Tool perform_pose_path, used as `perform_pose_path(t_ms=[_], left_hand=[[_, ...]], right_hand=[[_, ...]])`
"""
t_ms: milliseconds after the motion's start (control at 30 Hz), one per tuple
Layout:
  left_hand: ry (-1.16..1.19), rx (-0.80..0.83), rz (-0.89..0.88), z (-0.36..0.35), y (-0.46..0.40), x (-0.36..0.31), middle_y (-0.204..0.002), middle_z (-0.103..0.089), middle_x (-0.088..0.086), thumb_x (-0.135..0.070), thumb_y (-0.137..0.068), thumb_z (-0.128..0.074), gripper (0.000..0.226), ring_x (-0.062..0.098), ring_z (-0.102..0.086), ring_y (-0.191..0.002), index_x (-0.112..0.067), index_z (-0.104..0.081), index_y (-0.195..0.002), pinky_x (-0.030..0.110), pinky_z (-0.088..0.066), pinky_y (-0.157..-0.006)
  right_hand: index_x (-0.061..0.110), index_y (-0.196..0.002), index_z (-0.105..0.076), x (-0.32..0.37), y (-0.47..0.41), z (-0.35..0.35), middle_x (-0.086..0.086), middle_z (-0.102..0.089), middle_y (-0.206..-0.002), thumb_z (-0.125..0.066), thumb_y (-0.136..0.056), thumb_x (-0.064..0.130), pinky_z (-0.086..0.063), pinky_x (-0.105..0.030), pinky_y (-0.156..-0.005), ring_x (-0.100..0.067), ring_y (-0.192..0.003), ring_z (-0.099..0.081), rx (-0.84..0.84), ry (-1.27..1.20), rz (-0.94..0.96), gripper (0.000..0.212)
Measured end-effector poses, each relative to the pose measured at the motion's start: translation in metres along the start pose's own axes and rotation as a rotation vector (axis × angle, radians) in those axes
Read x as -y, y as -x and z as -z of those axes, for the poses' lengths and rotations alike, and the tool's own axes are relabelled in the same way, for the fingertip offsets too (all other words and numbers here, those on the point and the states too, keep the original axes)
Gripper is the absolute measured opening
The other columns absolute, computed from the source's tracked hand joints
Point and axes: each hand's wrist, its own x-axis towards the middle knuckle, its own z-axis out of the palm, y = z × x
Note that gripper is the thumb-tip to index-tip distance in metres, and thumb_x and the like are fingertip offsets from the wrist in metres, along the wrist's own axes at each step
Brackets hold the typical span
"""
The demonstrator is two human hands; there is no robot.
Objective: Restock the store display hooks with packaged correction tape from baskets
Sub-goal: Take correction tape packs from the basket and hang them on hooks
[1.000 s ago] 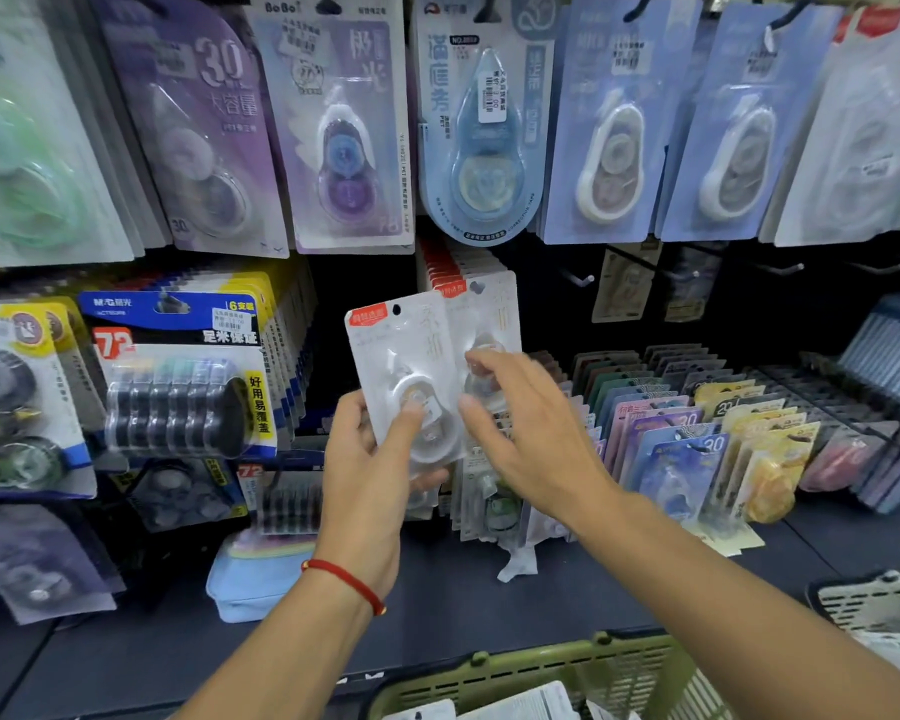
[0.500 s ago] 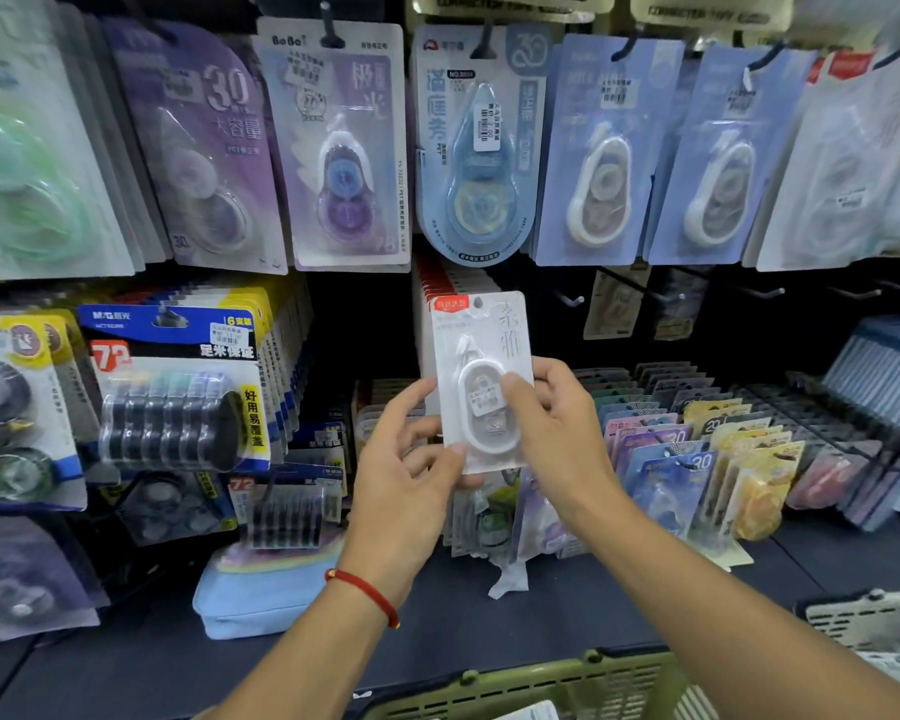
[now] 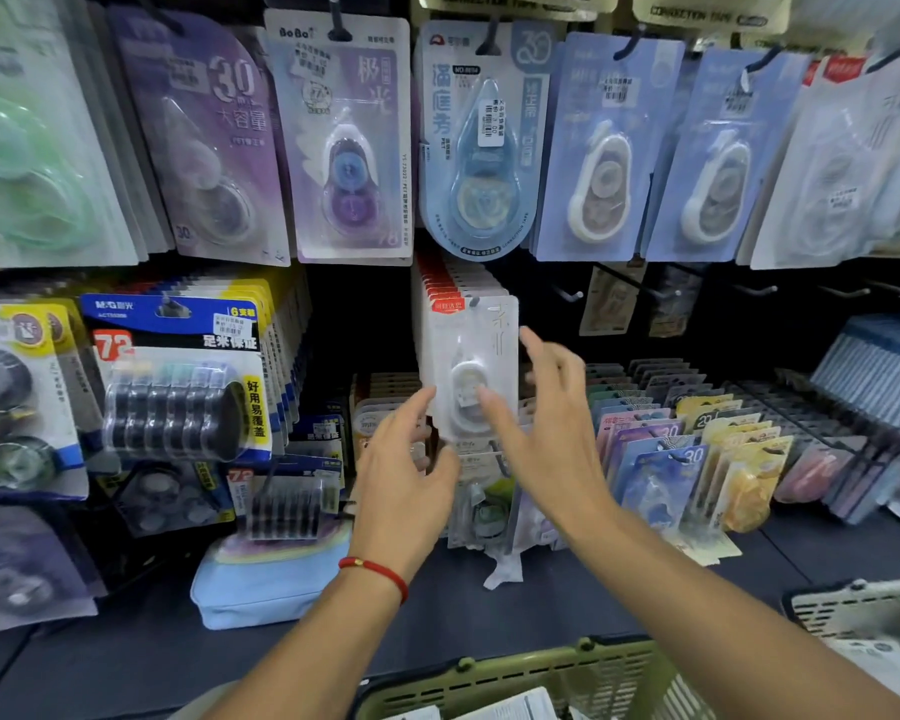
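Observation:
A white correction tape pack (image 3: 489, 330) with a red corner label hangs at the front of a row of like packs (image 3: 440, 275) on a middle hook. My left hand (image 3: 406, 480) is just below and left of it, fingers loosely extended, the index tip at the pack's lower left edge. My right hand (image 3: 541, 433) is spread to its right, the thumb tip on the blister. Neither hand grips the pack. Both hands are motion-blurred.
A green basket (image 3: 489, 678) with more packs sits at the bottom edge, a white basket (image 3: 853, 610) at the lower right. Purple and blue tape packs (image 3: 344, 148) hang above. Bare hooks (image 3: 567, 293) jut out right of the white stack. Filed packs (image 3: 697, 449) stand on the shelf.
The white pack went from my two hands up onto the hook at the front of the stack. Both hands have let go and opened beside it.

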Motion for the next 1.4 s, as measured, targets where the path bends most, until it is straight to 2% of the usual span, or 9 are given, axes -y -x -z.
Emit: perform_pose_path(t_ms=[133,267,500,667,833,933,1033,1200,1400], left_hand=[[-0.078,0.113,0.059,-0.001,-0.004,0.001,-0.151,-0.052,-0.007,-0.006,-0.095,-0.063,0.072,0.013,-0.054,-0.135,-0.038,-0.043,-0.156,0.037,-0.048,-0.114],[-0.103,0.164,0.094,0.003,-0.002,0.002,-0.155,-0.049,-0.002,-0.006,-0.095,-0.063,0.072,0.015,-0.046,-0.143,-0.032,-0.041,-0.158,0.042,-0.045,-0.117],[-0.424,0.406,0.067,0.005,0.032,0.023,-0.131,-0.058,-0.005,-0.01,-0.094,-0.064,0.045,0.02,-0.056,-0.128,-0.026,-0.06,-0.136,0.031,-0.046,-0.101],[-0.636,0.534,0.266,-0.023,0.089,0.073,-0.141,-0.058,0.007,-0.015,-0.093,-0.067,0.045,0.028,-0.053,-0.131,-0.024,-0.059,-0.136,0.038,-0.046,-0.106],[-1.035,0.421,0.549,-0.033,0.16,0.134,-0.151,-0.036,0.018,-0.025,-0.088,-0.073,0.067,0.039,-0.023,-0.146,-0.017,-0.044,-0.148,0.053,-0.04,-0.111],[-0.917,0.178,0.866,-0.03,0.18,0.157,-0.143,-0.043,0.03,-0.023,-0.088,-0.076,0.067,0.051,-0.041,-0.134,-0.004,-0.041,-0.142,0.06,-0.044,-0.102],[-0.89,0.076,1.058,-0.037,0.192,0.167,-0.127,-0.061,0.032,-0.039,-0.092,-0.072,0.057,0.052,-0.059,-0.116,-0.005,-0.048,-0.13,0.051,-0.047,-0.089],[-0.822,0.149,1.037,-0.072,0.187,0.158,-0.127,-0.066,0.028,-0.053,-0.093,-0.066,0.06,0.049,-0.062,-0.115,-0.011,-0.056,-0.134,0.048,-0.049,-0.092],[-0.615,0.281,0.999,-0.115,0.193,0.147,-0.129,-0.065,0.021,-0.046,-0.089,-0.072,0.068,0.044,-0.063,-0.114,-0.015,-0.039,-0.141,0.046,-0.05,-0.096]], right_hand=[[0.033,-0.164,-0.026,-0.01,0.006,-0.002,-0.004,-0.026,-0.169,-0.063,-0.102,0.031,-0.044,-0.049,-0.111,-0.028,-0.148,-0.037,0.222,0.43,0.3,0.072],[0.039,-0.166,-0.013,-0.015,0.024,-0.001,0.005,-0.009,-0.175,-0.057,-0.105,0.033,-0.038,-0.038,-0.114,-0.02,-0.153,-0.028,0.299,0.299,0.207,0.075],[0.016,-0.142,-0.057,-0.11,0.095,0.054,-0.005,-0.044,-0.152,-0.056,-0.103,0.023,-0.053,-0.046,-0.098,-0.03,-0.131,-0.056,0.469,0.503,-0.153,0.041],[0.011,-0.147,-0.051,-0.194,0.14,0.079,-0.015,-0.051,-0.143,-0.054,-0.104,0.026,-0.047,-0.043,-0.105,-0.037,-0.133,-0.051,0.777,0.62,-0.498,0.046],[0.013,-0.157,-0.034,-0.251,0.205,0.085,-0.017,-0.047,-0.145,-0.055,-0.101,0.019,-0.047,-0.047,-0.105,-0.039,-0.132,-0.049,0.85,0.571,-0.468,0.06],[0.019,-0.167,-0.011,-0.266,0.229,0.095,-0.019,-0.043,-0.147,-0.054,-0.101,0.012,-0.051,-0.047,-0.097,-0.041,-0.127,-0.052,0.818,0.473,-0.536,0.079],[0.009,-0.166,-0.014,-0.274,0.245,0.1,-0.017,-0.046,-0.147,-0.056,-0.099,0.021,-0.049,-0.048,-0.098,-0.036,-0.125,-0.053,0.716,0.612,-0.375,0.08],[0.011,-0.166,0.001,-0.308,0.241,0.133,-0.012,-0.023,-0.169,-0.053,-0.098,0.042,-0.02,-0.058,-0.127,-0.031,-0.157,-0.02,0.864,0.909,-0.253,0.093],[0.012,-0.163,0.021,-0.348,0.205,0.174,-0.007,0.018,-0.175,-0.034,-0.101,0.063,0.001,-0.065,-0.127,-0.031,-0.161,0.015,1.079,1.059,-0.301,0.098]])
